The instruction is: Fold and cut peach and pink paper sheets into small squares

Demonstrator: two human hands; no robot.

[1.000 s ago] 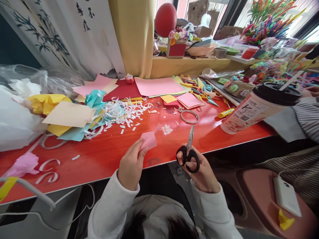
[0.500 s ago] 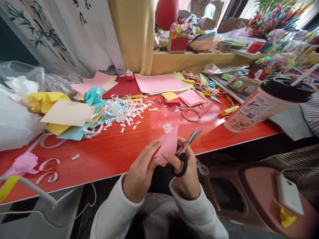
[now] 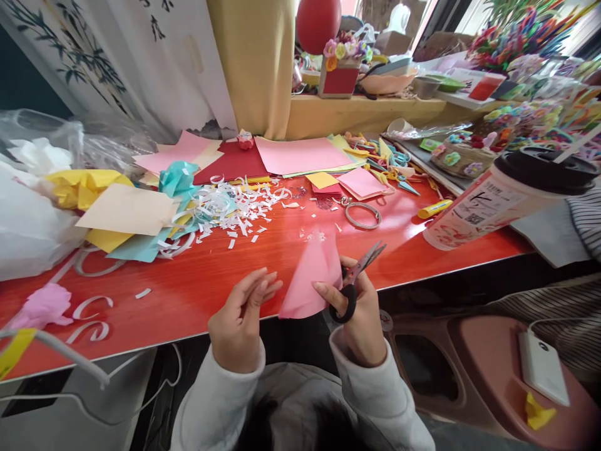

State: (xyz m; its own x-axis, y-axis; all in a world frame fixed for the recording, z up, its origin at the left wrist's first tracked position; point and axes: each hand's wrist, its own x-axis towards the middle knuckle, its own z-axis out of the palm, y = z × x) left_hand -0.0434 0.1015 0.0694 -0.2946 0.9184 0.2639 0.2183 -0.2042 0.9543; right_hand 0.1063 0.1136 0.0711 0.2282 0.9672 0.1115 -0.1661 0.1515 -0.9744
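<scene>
My right hand [image 3: 364, 319] pinches a folded sheet of pink paper [image 3: 310, 279] between thumb and fingers. The same hand also keeps hold of black-handled scissors [image 3: 362, 263], whose blades point up and to the right, slightly apart. The paper flares out over the table's front edge, wider at its lower left. My left hand [image 3: 240, 319] is off to the left of the paper, not touching it. Its fingers are loosely bent and hold nothing.
White paper scraps [image 3: 235, 203] lie beside crumpled teal paper [image 3: 179, 180] and a beige square [image 3: 128, 210]. A roll of tape [image 3: 363, 215], pink sheets [image 3: 300, 155] and a lidded cup [image 3: 493, 197] stand or lie farther back. A phone-like white device [image 3: 544, 369] rests on a stool [image 3: 483, 351].
My left hand has let go of the pink paper and moved left. The paper has opened out wider in my right hand, which has shifted slightly right with the scissors.
</scene>
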